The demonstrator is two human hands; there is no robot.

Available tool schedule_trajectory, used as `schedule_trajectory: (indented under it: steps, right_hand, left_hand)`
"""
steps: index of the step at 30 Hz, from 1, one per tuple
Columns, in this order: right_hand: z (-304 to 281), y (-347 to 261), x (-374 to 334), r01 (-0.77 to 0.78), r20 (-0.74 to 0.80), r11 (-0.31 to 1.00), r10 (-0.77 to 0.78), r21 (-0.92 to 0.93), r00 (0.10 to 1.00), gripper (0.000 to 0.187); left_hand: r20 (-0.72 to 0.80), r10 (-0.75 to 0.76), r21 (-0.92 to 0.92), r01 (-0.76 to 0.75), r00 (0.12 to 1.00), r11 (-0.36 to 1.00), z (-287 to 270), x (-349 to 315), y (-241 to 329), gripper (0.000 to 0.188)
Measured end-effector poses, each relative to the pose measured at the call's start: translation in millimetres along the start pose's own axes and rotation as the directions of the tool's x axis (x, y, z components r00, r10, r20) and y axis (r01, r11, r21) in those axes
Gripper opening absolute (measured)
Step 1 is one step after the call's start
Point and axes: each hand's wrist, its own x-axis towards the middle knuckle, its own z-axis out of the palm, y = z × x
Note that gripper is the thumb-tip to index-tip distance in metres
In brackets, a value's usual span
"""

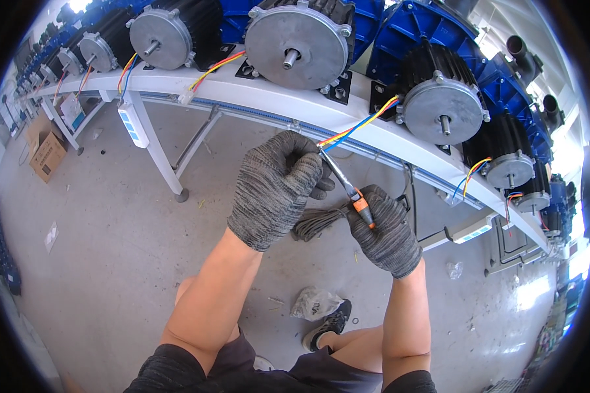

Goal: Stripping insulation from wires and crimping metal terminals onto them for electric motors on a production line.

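Note:
My left hand (275,187), in a grey knit glove, is closed in a pinch at the ends of a bundle of red, yellow and blue wires (364,124). These run from an electric motor (439,108) with a round silver end plate and a short shaft. My right hand (387,229), gloved alike, grips slim pliers (349,187) with an orange and black handle. The metal tip meets the wire ends beside my left fingertips. My own fingers partly hide the wire ends, so whether the jaws are closed on them cannot be told.
More motors (298,49) with blue housings line a white frame (242,95) curving across the view. A white power strip (133,124) hangs at a frame leg. Below are a dark cable coil (318,223), a plastic bag (314,302) near my shoe, and a cardboard box (46,150).

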Motion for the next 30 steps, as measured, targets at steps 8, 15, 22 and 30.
schedule_trajectory:
  steps: [8,15,22,30]
  right_hand:
    - [0,0,0,0.020,0.022,0.998,-0.021,0.058,1.000,0.012]
    - [-2,-2,1,-0.008,0.038,0.990,0.003,0.137,0.999,0.011]
    - [-2,-3,0,-0.029,0.073,0.988,0.018,0.150,0.997,0.016]
    - [4,11,5,-0.032,0.039,0.987,0.026,0.157,0.999,0.020]
  left_hand:
    - [0.042,-0.034,-0.060,0.037,0.999,0.998,-6,0,1,0.010]
    - [0.000,-0.016,-0.063,0.016,1.000,0.998,-2,-2,2,0.014]
    - [-0.027,0.008,-0.010,-0.008,1.000,1.000,0,-3,4,0.015]
    - [0.044,-0.077,-0.015,0.077,0.996,0.997,-5,-3,9,0.020]
